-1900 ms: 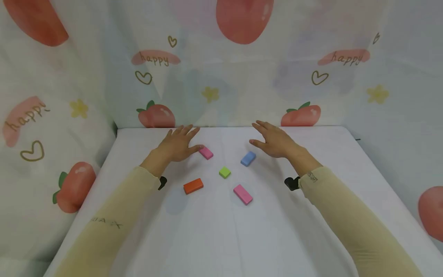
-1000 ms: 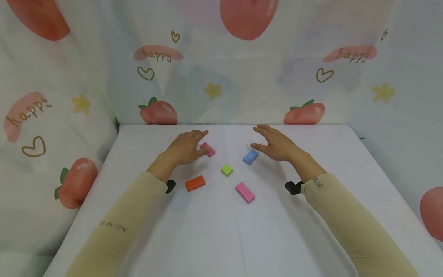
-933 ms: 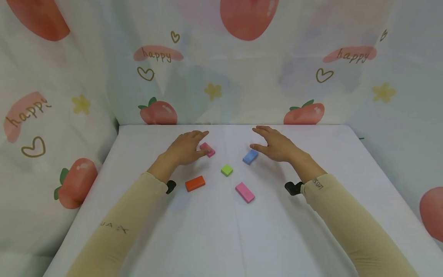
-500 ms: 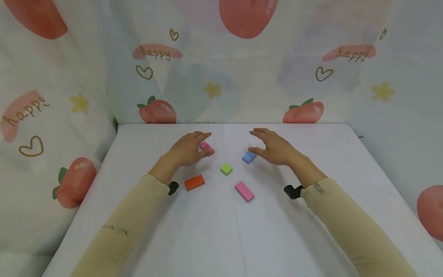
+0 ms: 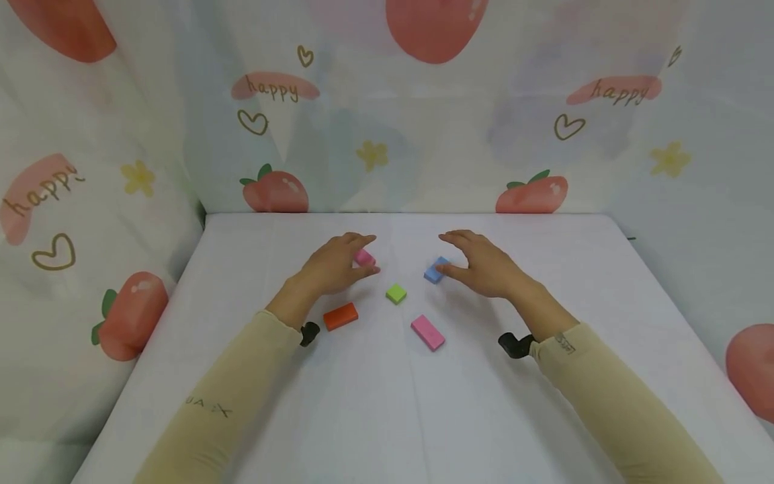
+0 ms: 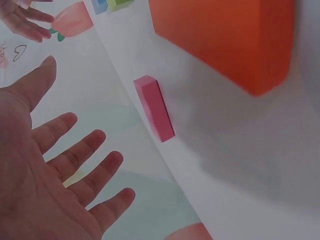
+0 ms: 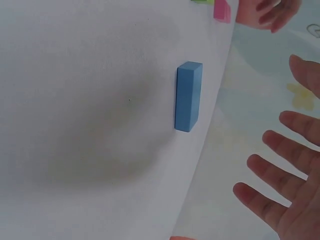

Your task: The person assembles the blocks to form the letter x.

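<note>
Two spread hands hover over small coloured blocks on a white surface (image 5: 387, 403).

The left hand (image 5: 331, 267) is open with fingers splayed and holds nothing; in the head view its fingertips lie just beside a pink block (image 5: 364, 257) above frame centre, and the left wrist view shows a gap between palm and block. That block's long axis runs diagonally, its far end toward the upper left. The right hand (image 5: 480, 265) is likewise open and empty, its thumb close by a blue block (image 5: 434, 270) right of centre, whose long axis tilts toward the upper right. Whether the thumb touches it cannot be told. Below them lie a green block (image 5: 396, 293), an orange block (image 5: 340, 316) and a second pink block (image 5: 427, 332).
</note>
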The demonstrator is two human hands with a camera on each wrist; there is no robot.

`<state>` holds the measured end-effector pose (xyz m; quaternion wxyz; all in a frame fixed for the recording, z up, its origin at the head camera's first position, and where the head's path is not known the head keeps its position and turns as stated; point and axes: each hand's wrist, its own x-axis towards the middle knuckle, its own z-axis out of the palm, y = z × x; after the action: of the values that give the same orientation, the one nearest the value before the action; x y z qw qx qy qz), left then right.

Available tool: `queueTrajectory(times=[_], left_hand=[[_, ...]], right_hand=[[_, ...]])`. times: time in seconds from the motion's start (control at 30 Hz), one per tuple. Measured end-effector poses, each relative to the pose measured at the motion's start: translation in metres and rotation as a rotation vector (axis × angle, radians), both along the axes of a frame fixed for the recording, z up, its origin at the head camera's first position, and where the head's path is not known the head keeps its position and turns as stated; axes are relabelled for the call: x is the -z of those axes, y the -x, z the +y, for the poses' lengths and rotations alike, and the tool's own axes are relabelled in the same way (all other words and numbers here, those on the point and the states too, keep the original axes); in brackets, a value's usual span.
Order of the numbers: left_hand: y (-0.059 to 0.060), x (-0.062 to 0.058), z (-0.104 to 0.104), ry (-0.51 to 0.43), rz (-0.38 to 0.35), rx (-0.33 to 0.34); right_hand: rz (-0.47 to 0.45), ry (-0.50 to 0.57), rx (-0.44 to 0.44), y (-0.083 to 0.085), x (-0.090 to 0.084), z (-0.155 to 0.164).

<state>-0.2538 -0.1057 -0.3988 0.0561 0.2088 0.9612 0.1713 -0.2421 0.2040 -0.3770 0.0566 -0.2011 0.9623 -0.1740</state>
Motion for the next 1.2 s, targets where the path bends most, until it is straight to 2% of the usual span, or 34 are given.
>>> queueTrajectory(times=[0.33, 0.67, 0.9, 1.2], left_hand=[[-0.004, 0.008, 0.008, -0.073, -0.046, -0.018], [-0.009, 0.011, 0.018, -0.092, -0.082, -0.071], [-0.011, 0.017, 0.022, -0.151, -0.116, -0.108], [-0.012, 0.022, 0.030, -0.208, -0.146, -0.111]], right_hand=[[-0.015, 0.017, 0.028, -0.012, 0.005, -0.001], [-0.013, 0.070, 0.065, -0.022, 0.006, -0.004], [-0.046, 0.084, 0.044, -0.031, 0.007, -0.004], [-0.060, 0.084, 0.043, -0.041, 0.010, -0.007]])
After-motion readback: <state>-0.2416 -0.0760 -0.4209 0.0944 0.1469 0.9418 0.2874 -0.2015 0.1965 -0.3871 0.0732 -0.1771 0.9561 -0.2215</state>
